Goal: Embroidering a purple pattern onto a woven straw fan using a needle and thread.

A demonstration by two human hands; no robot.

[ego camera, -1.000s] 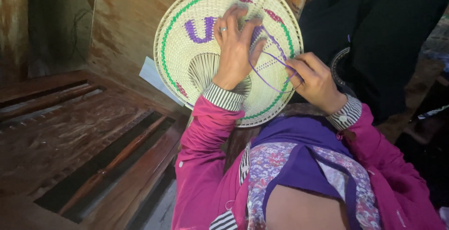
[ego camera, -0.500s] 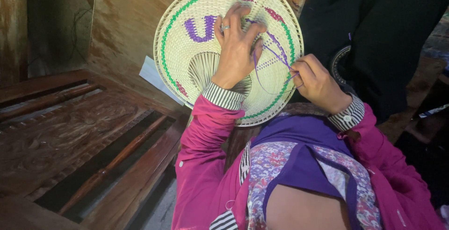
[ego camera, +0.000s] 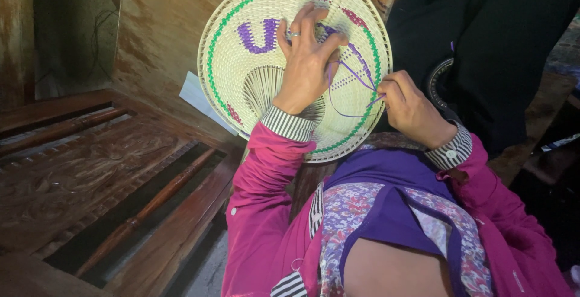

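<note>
In the upper middle of the frame there is one round woven fan (ego camera: 254, 86), pale straw colour, with a green ring near its edge and purple shapes worked into it. The left hand (ego camera: 305, 67) lies flat on the fan with the fingers spread, pressing it in place; one ring (ego camera: 294, 33) is on a finger. The right hand (ego camera: 411, 107) is at the right edge of the fan, and its fingertips are pressed together, pinching one purple strand (ego camera: 347, 86), which runs in a loop from the fan surface to this hand. The left hand covers the middle-right part of the fan (so the pattern under it is hidden). Both sleeves are pink with striped cuffs. At the left of the frame stands a carved wooden bench (ego camera: 90, 176), and one sheet of white paper (ego camera: 202, 98) shows from behind the left edge of the fan. A dark cloth (ego camera: 501, 43) fills the upper right.
</note>
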